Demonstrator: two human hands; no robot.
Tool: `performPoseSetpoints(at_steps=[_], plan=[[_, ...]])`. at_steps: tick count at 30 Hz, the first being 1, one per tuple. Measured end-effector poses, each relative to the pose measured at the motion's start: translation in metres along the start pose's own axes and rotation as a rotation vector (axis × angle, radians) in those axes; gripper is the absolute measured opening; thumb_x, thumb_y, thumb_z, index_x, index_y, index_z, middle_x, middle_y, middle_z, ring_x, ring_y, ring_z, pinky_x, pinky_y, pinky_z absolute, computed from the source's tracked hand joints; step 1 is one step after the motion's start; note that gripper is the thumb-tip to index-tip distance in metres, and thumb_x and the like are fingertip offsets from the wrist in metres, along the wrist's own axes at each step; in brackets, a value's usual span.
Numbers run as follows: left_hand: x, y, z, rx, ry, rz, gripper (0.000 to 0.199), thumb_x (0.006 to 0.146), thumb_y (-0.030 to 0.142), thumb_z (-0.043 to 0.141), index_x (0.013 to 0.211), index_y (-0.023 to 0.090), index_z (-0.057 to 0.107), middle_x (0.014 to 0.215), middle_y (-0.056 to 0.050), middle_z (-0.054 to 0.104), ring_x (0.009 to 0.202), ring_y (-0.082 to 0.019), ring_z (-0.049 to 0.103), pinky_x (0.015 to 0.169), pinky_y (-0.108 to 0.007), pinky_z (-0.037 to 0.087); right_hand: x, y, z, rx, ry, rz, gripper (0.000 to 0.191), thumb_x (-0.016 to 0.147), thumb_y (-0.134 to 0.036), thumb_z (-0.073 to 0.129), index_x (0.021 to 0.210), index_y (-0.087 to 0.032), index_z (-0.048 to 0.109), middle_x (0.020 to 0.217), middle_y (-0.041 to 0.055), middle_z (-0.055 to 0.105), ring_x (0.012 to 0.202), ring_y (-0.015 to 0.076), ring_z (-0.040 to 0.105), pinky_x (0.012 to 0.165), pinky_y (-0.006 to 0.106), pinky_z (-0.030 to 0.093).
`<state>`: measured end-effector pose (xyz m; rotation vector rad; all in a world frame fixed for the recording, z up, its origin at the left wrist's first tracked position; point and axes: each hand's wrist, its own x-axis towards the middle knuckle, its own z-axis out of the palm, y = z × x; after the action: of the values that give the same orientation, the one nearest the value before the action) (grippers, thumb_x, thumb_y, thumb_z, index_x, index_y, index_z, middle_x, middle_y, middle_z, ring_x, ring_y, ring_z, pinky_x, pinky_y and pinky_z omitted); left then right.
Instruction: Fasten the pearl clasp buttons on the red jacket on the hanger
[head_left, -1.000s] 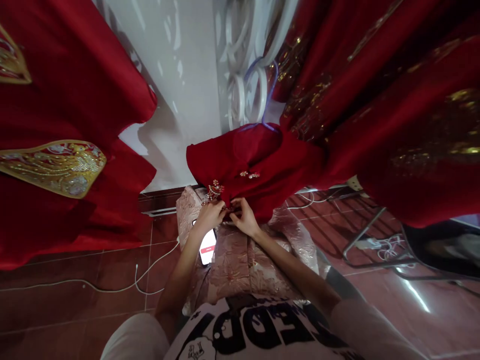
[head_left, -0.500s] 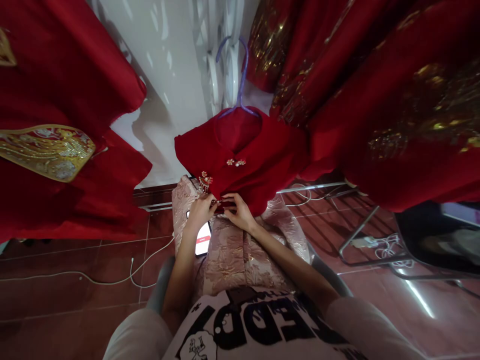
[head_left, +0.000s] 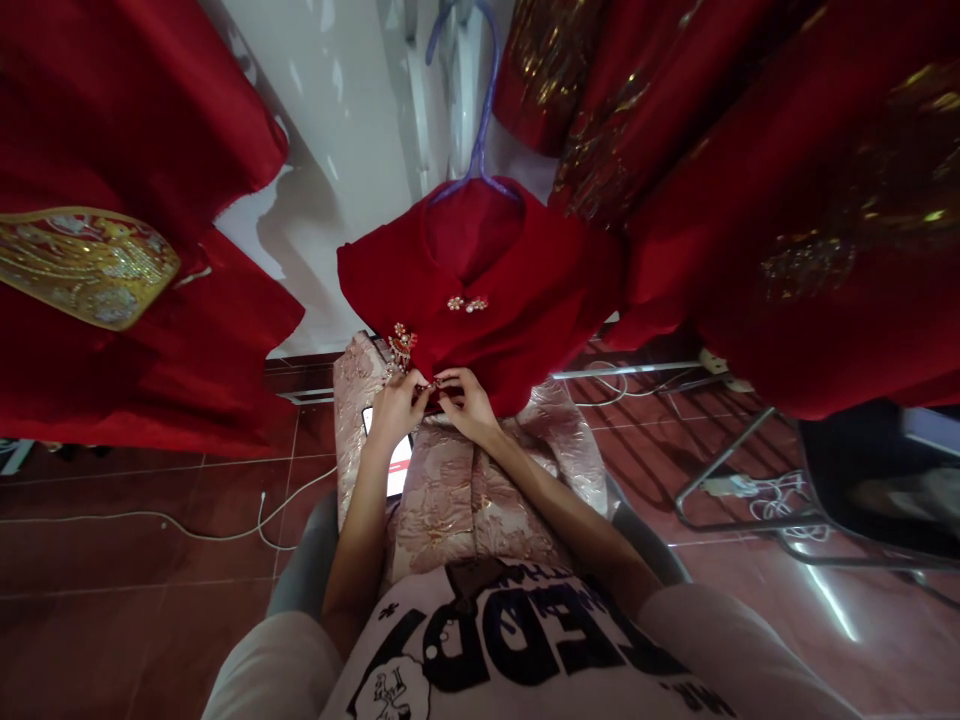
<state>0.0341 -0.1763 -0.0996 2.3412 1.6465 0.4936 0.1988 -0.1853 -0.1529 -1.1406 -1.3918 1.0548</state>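
A red garment [head_left: 525, 290] hangs on a purple hanger [head_left: 480, 150] in front of me. At its lower front edge, my left hand [head_left: 399, 408] and my right hand [head_left: 468, 404] meet, fingertips pinched on a small ornamental clasp [head_left: 431, 387]. Fingers partly cover that clasp, so whether its halves are joined is hidden. Higher up, a flower-shaped clasp [head_left: 466, 303] sits below the neckline. A beaded tassel ornament [head_left: 401, 342] hangs on the garment's left side, just above my left hand.
Shiny pink fabric [head_left: 442, 510] covers my lap, with a lit phone [head_left: 399, 470] lying on it. Red garments with gold embroidery [head_left: 105, 265] hang on both sides. A white cable [head_left: 217, 538] crosses the tiled floor at left; a black chair [head_left: 862, 490] stands at right.
The view has tipped slightly, so the hanger and garment appear higher. Both hands stay at the lower clasp, their fingertips now closer together around it.
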Motion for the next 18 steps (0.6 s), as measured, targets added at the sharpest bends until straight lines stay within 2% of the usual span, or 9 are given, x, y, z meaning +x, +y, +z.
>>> performPoseSetpoints(at_steps=[5,11,18], plan=[[-0.009,0.007,0.005,-0.046,0.047,0.010,0.003,0.102,0.020,0.062,0.102,0.020,0.065,0.094,-0.005,0.069,0.085,-0.022,0.068,0.072,-0.029,0.047,0.001,0.002,0.001,-0.027,0.026,0.003,0.031,0.081,-0.021,0.058,0.113,-0.022,0.058,0.114,0.0072,0.062,0.094,0.0149,0.066,0.069,0.023,0.060],[-0.010,0.010,0.006,-0.053,0.014,-0.036,0.003,0.100,0.018,0.064,0.101,0.021,0.063,0.098,-0.005,0.069,0.088,-0.022,0.067,0.076,-0.029,0.049,0.002,0.008,0.003,-0.020,0.024,0.022,0.031,0.079,-0.022,0.059,0.110,-0.023,0.057,0.112,0.0066,0.063,0.091,0.0151,0.066,0.063,0.022,0.057],[-0.018,-0.001,0.013,-0.118,0.082,0.049,0.010,0.096,0.014,0.066,0.104,0.019,0.063,0.099,-0.006,0.069,0.101,-0.025,0.065,0.085,-0.031,0.051,-0.003,0.014,0.005,-0.010,0.028,0.006,0.032,0.080,-0.022,0.058,0.112,-0.023,0.057,0.115,0.0072,0.063,0.098,0.0172,0.066,0.070,0.026,0.060]])
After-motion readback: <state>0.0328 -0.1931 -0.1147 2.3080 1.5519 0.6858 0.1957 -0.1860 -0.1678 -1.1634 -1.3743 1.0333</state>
